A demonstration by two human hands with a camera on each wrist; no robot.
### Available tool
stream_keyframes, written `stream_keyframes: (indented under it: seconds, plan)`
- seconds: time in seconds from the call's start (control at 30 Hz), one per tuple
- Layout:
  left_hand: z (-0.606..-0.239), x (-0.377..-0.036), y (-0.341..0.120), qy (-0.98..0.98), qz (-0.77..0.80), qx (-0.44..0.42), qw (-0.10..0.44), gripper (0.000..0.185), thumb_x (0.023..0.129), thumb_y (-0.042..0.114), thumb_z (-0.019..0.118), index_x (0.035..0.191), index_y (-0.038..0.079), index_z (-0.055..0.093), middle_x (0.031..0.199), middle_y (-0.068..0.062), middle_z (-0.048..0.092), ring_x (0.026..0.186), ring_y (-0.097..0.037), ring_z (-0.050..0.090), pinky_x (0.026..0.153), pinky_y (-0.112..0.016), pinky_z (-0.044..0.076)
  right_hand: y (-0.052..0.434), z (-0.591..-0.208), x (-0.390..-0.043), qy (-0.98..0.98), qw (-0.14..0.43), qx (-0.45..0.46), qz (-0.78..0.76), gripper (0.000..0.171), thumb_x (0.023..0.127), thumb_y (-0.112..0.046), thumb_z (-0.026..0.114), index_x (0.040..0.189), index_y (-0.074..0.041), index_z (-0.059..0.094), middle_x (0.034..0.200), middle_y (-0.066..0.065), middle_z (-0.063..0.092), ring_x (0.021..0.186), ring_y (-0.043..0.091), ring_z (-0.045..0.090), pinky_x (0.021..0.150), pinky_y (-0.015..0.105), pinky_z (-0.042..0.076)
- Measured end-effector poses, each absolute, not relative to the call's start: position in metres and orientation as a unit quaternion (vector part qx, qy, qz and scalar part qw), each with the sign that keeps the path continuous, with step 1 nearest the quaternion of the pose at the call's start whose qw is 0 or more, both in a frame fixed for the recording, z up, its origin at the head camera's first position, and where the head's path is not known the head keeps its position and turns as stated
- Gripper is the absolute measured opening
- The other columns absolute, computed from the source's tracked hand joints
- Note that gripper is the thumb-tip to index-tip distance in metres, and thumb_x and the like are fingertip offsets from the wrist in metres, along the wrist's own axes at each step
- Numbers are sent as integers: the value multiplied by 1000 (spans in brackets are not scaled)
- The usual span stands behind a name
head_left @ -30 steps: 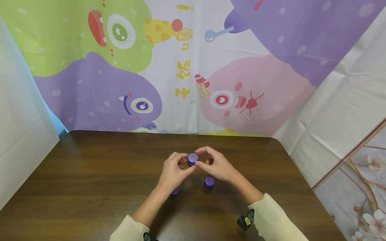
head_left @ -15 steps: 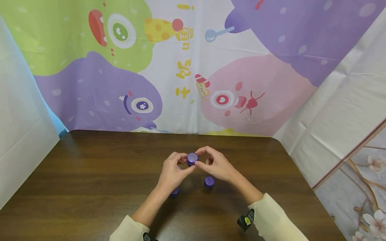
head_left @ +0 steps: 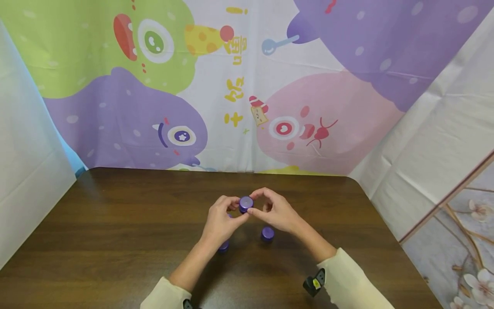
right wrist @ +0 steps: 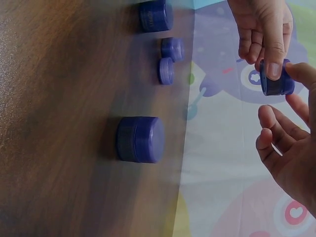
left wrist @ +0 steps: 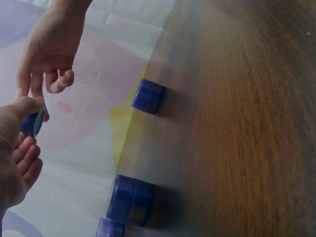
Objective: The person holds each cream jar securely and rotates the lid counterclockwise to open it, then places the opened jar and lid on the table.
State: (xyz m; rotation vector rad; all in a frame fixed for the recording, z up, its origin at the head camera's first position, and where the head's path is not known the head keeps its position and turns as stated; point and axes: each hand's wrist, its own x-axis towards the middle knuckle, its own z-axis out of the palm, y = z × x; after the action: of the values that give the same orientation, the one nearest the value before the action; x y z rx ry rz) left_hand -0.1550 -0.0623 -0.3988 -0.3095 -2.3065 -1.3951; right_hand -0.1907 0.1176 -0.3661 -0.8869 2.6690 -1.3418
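Note:
A small purple screw-top jar point(head_left: 246, 204) is raised over the table between the two hands, its round lid facing up toward the head camera. My left hand point(head_left: 221, 219) grips its body from the left, thumb on the near side. From the right, my right hand point(head_left: 278, 211) pinches the jar near the lid with thumb and index finger. The right wrist view shows the held jar point(right wrist: 276, 85) side-on, with the right hand's other fingers point(right wrist: 270, 140) loosely curled. A larger purple jar point(head_left: 268, 234) stands on the table below the right hand.
Beneath the left forearm sits another purple jar point(head_left: 223, 246), partly hidden. In the right wrist view, a small purple jar point(right wrist: 172, 49) and a flat purple disc-like piece point(right wrist: 166, 70) lie close together. A printed curtain point(head_left: 231, 146) hangs behind the brown table point(head_left: 135, 206).
The right thumb has slid slightly left along the held jar. Both arms and the jars on the table stay where they were.

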Motion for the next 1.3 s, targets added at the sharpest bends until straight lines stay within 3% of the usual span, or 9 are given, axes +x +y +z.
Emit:
stream_keyframes:
  seconds: [0.17,0.43,0.67,0.83,1.07,1.3]
  plan:
    - [-398,-154,-63,-831,-504,-109,208,31,70,17,81,94,5,67,87,-10,62,80,-20,59,71,-37,52,113,-348,-177,853,18,-293,-432,33,85,-13,68,114,-3,57,86,11,56,54,5,39,50,16,33]
    - [-399,-155,-63,-836,-496,-104,212,31,71,17,81,95,4,67,86,-6,61,81,-22,60,72,-26,50,110,-332,-166,852,18,-287,-437,39,85,-10,68,118,1,52,107,18,61,55,5,41,50,17,36]
    - [-398,-155,-63,-835,-496,-106,212,32,70,18,81,95,5,67,86,-5,61,82,-23,61,74,-29,52,111,-340,-173,859,27,-276,-430,32,84,-12,69,113,-1,56,74,3,50,54,8,40,50,17,34]
    - [-398,-155,-63,-834,-499,-105,211,32,70,18,82,95,4,67,86,-5,61,81,-23,61,74,-28,51,116,-361,-188,859,28,-280,-428,35,86,-16,68,117,-7,56,80,5,53,54,8,39,49,17,33]
    - [-399,-155,-63,-836,-496,-102,209,32,71,19,82,96,5,67,87,-5,61,81,-19,60,73,-26,51,119,-367,-191,853,16,-290,-433,42,84,-23,70,121,-11,54,107,7,61,55,7,43,50,18,37]
    - [-398,-154,-62,-836,-501,-99,202,31,71,17,81,96,5,67,86,-5,60,82,-22,60,70,-24,49,118,-367,-191,851,18,-287,-440,33,83,-26,71,111,-16,57,76,0,53,53,6,42,47,19,37]
